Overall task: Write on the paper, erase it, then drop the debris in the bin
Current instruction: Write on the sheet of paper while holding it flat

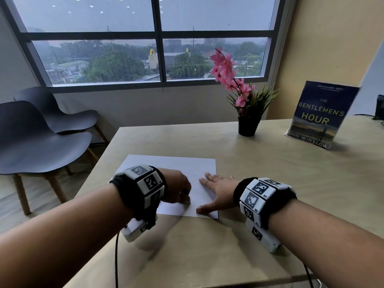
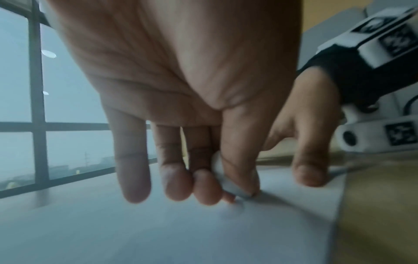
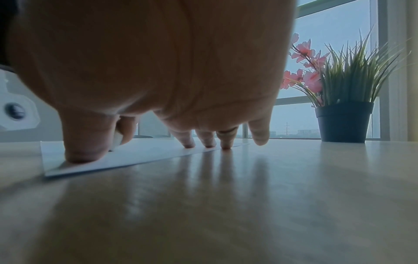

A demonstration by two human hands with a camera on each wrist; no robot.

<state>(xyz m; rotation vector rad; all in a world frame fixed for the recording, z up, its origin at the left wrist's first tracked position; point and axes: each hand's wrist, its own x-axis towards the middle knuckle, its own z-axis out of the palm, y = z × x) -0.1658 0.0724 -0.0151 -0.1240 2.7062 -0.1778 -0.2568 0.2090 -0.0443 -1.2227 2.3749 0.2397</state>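
A white sheet of paper (image 1: 176, 165) lies on the tan table (image 1: 270, 183) in front of me. My left hand (image 1: 178, 190) is over its near left part and pinches a small white eraser (image 2: 228, 185) between thumb and fingers, its tip down on the paper (image 2: 158, 232). My right hand (image 1: 216, 192) lies flat with spread fingers on the sheet's right edge. In the right wrist view its fingertips (image 3: 190, 142) and thumb press the paper (image 3: 140, 157), and the eraser (image 3: 117, 139) shows behind the thumb. No pencil or bin is in view.
A black pot of pink flowers and grass (image 1: 247, 113) stands at the table's back. A book (image 1: 318, 115) is propped upright at the back right, with a cable behind it. Two dark chairs (image 1: 41, 138) sit left of the table, under the window.
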